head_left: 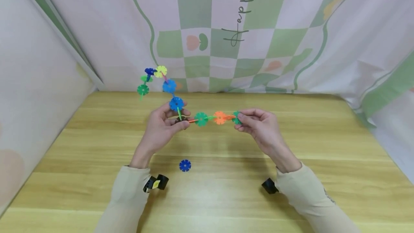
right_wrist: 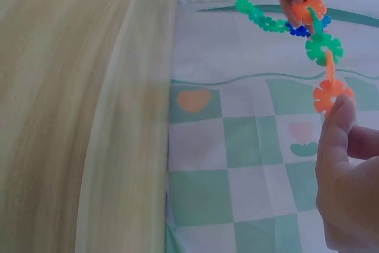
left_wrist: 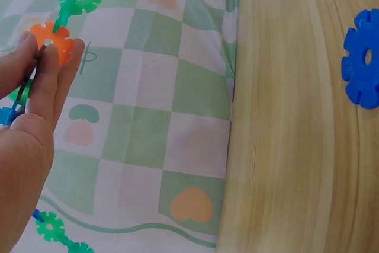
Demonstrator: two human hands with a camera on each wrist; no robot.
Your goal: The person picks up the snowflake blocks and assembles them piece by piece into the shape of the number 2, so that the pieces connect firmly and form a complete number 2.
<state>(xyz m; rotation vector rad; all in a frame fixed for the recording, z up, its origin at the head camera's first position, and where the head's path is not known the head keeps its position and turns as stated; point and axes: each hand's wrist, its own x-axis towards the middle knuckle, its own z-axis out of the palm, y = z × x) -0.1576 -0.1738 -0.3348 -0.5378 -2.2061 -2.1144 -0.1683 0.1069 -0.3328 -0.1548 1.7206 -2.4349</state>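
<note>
A chain of interlocking plastic snowflake discs [head_left: 201, 119] in green, orange, blue and yellow stretches between my hands above the table. My left hand [head_left: 161, 127] pinches a dark disc at the chain's bend between thumb and fingers. From there one part runs up and curls left past blue discs [head_left: 169, 86] and a yellow disc [head_left: 160, 71] to a hanging green disc [head_left: 143, 90]. My right hand [head_left: 262, 127] pinches the green disc at the chain's right end, beside an orange disc [head_left: 219, 117]. Fingers partly hide both held discs.
A single dark blue disc [head_left: 185, 165] lies flat on the wooden table [head_left: 223, 193], between the forearms. Behind the table hangs a green and white checked cloth [head_left: 226, 42]. Black wrist cameras jut inward from the left sleeve [head_left: 127, 190] and the right sleeve [head_left: 307, 186].
</note>
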